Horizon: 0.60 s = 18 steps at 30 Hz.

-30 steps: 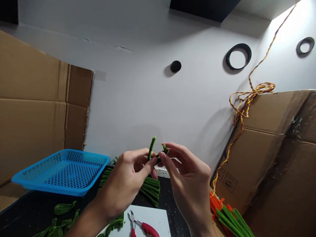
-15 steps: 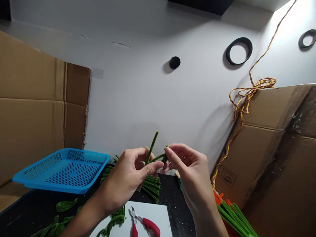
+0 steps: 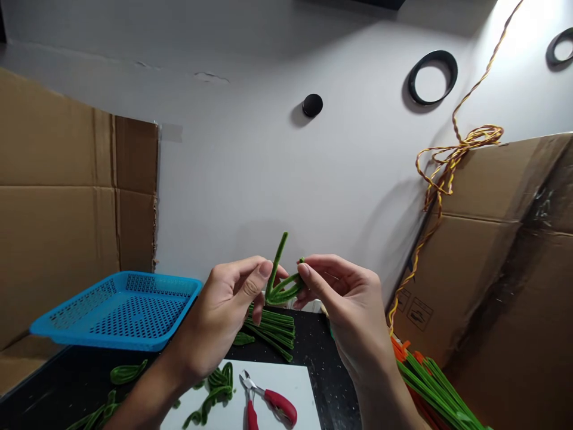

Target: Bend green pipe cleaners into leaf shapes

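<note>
Between my two hands is a fuzzy green pipe cleaner [image 3: 283,292], bent into a narrow leaf-like loop with one straight end sticking up. My left hand [image 3: 233,304] pinches it near the upright end, thumb against the stem. My right hand [image 3: 344,298] grips the loop's other end between thumb and fingertips. Below lies a white board [image 3: 295,382] with red-handled nippers [image 3: 268,400], jaws pointing away from me. Curled green pieces [image 3: 215,391] lie beside the nippers. Behind my hands rests a bundle of straight green pipe cleaners [image 3: 275,328], partly hidden by my left hand.
A blue perforated basket [image 3: 120,307] stands at the left, with shaped green loops [image 3: 128,373] on the black table before it. Green and orange pipe cleaners [image 3: 439,388] lie at the right. Cardboard [image 3: 483,286] flanks the right, hung with a twisted yellow-brown cord [image 3: 416,257].
My left thumb has lifted off the loop and moved up to the upright end, leaving the loop more exposed. The view has shifted slightly. My right hand keeps its pinch.
</note>
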Tool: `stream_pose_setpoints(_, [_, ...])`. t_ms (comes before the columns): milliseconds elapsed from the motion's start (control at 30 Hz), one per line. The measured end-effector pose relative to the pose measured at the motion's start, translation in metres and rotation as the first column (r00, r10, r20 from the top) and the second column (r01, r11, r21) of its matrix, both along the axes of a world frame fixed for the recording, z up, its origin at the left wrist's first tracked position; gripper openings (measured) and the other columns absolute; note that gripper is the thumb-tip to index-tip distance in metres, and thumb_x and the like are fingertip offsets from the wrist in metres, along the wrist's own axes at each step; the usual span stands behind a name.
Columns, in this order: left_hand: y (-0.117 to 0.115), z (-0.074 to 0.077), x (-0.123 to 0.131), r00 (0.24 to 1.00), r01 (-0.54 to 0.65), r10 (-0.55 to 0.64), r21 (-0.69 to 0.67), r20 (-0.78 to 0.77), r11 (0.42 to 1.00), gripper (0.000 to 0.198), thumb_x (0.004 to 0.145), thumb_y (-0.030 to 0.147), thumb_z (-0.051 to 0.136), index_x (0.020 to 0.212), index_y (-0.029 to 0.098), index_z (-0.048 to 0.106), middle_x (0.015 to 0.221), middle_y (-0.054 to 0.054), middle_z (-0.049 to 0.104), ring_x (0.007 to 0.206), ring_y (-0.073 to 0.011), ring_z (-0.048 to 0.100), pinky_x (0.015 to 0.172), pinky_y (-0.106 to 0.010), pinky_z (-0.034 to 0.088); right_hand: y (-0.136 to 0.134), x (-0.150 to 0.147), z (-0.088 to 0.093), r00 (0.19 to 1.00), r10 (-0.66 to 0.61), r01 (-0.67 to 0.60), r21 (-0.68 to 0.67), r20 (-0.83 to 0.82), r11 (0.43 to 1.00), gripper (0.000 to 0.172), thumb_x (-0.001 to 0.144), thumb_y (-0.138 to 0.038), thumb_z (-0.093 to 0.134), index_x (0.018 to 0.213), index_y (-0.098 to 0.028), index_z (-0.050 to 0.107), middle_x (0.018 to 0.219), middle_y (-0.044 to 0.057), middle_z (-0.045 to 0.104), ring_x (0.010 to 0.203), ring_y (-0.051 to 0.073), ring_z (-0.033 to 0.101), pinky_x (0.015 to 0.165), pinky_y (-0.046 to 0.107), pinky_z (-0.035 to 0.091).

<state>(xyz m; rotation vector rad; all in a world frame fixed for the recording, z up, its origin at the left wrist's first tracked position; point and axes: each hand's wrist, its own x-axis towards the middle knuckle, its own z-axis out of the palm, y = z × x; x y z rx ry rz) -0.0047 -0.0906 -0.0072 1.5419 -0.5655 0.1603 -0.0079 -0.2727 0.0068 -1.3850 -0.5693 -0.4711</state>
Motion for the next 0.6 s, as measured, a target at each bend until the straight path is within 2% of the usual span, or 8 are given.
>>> stream_pose_setpoints(133, [-0.003, 0.0013, 0.0057, 1.0, -0.013, 0.012, -0.129, -0.005, 0.992, 0.046, 0.09, 0.061, 0.072, 0.11, 0.02, 0.07, 0.09, 0.0, 0.068, 0.054, -0.0026, 0.052, 0.039, -0.01, 0.038, 0.0027, -0.0016, -0.0005, 0.992, -0.086, 0.091, -0.054, 0.096, 0.994, 0.017, 0.089, -0.028, 0.083, 0.089, -0.012, 0.077, 0.072, 0.004, 0.071, 0.055, 0.013, 0.07, 0.054, 0.015, 0.063])
stream_pose_setpoints(233, [-0.0048, 0.0009, 0.0097, 0.999, -0.054, 0.054, -0.183, -0.008, 0.982, 0.047, 0.082, 0.054, 0.083, 0.109, 0.019, 0.069, 0.09, -0.002, 0.072, 0.053, -0.0047, 0.055, 0.038, -0.012, 0.042, 0.0043, -0.0017, -0.0018, 0.979, -0.141, 0.154, -0.085, 0.147, 0.984, 0.012, 0.09, -0.025, 0.081, 0.089, -0.014, 0.078, 0.074, 0.003, 0.071, 0.056, 0.012, 0.07, 0.056, 0.013, 0.062])
stream_pose_setpoints(333, [-0.0039, 0.0001, 0.0111, 0.997, -0.072, 0.073, -0.204, -0.001, 0.976, 0.045, 0.089, 0.059, 0.074, 0.104, 0.016, 0.071, 0.095, -0.006, 0.076, 0.058, -0.0059, 0.057, 0.04, -0.013, 0.046, 0.0053, -0.0011, -0.0035, 0.969, -0.182, 0.201, -0.109, 0.165, 0.974, 0.011, 0.09, -0.025, 0.08, 0.09, -0.015, 0.078, 0.075, 0.003, 0.071, 0.057, 0.012, 0.071, 0.055, 0.013, 0.062])
stream_pose_setpoints(433, [-0.0031, -0.0003, 0.009, 0.995, -0.096, 0.099, -0.135, 0.015, 0.986, 0.046, 0.09, 0.059, 0.072, 0.108, 0.017, 0.076, 0.103, -0.006, 0.077, 0.066, -0.0066, 0.061, 0.045, -0.012, 0.05, 0.0061, -0.001, -0.0048, 0.962, -0.204, 0.225, -0.103, 0.182, 0.969, 0.011, 0.091, -0.025, 0.079, 0.089, -0.015, 0.078, 0.075, 0.002, 0.071, 0.057, 0.012, 0.07, 0.055, 0.014, 0.063])
stream_pose_setpoints(600, [-0.0076, 0.0005, 0.0031, 0.998, -0.056, 0.056, -0.072, 0.009, 0.996, 0.03, 0.092, 0.043, 0.076, 0.109, 0.019, 0.082, 0.077, -0.001, 0.071, 0.061, -0.0039, 0.058, 0.046, -0.008, 0.043, 0.0075, -0.0018, -0.0044, 0.964, -0.192, 0.216, -0.114, 0.186, 0.97, 0.012, 0.092, -0.026, 0.078, 0.092, -0.015, 0.079, 0.084, 0.005, 0.074, 0.062, 0.012, 0.072, 0.057, 0.016, 0.066])
